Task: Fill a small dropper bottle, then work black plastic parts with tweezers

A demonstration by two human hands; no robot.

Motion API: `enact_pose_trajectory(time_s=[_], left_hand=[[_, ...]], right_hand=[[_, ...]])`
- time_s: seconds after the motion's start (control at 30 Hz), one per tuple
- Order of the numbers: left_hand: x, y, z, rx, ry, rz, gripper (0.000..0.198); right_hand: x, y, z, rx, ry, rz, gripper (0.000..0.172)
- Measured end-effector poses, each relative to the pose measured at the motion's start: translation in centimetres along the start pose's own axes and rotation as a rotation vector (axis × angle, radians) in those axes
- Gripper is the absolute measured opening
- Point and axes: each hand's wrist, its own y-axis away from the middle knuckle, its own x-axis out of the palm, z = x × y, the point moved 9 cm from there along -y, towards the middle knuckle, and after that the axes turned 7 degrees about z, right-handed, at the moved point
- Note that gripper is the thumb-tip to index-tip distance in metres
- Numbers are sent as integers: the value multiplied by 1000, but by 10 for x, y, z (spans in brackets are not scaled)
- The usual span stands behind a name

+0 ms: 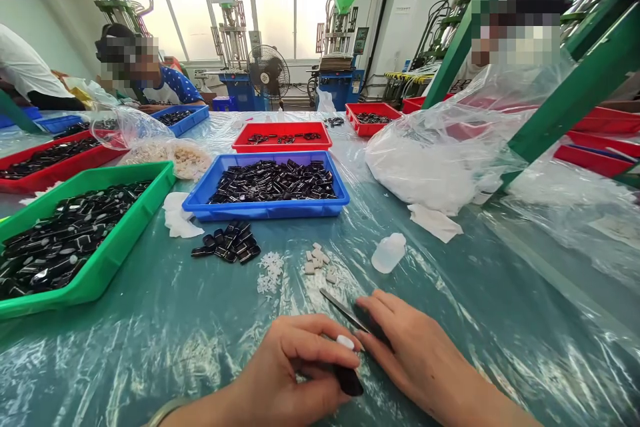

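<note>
My left hand (287, 363) is closed on a small black plastic part (349, 380) low at the table's near edge, with a tiny white piece (345, 341) at my fingertips. My right hand (410, 350) pinches metal tweezers (343, 309) whose tips point up and left. Just beyond my hands lie a pile of black parts (227, 243), a scatter of tiny white bits (270, 272) and several small beige pieces (319, 262). A small translucent bottle (389, 252) lies on its side to the right of them.
A blue tray (267, 208) of black parts sits ahead, a green tray (107, 253) at left, red trays (281, 142) behind. Clear plastic bags (450, 153) pile at right beside a green frame post (565, 103). Other people sit at the far side. Plastic film covers the table.
</note>
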Motion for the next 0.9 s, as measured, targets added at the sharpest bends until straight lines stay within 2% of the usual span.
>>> enact_pose_trajectory(time_s=[0.1,0.2,0.3,0.43,0.6,0.73,0.9], left_hand=[[1,0,5,-37,64,1,28],[3,0,4,-16,146,16,27],[3,-2,2,18,228,13,21],[3,-4,4,19,345,9,21],[8,-6,2,-27,441,39,19],[10,-6,-3,-23,414,54,18],[12,-6,1,-60,497,46,18]], right_hand=[[-29,6,15,-128,-186,-157,20],[-41,6,33,-237,-466,-92,17],[-41,5,47,-295,-581,-24,24],[-34,7,48,-326,-563,-18,34],[-34,10,48,-405,-490,-88,33],[-44,13,52,-512,-464,-219,33],[-49,23,56,-626,-335,-393,30]])
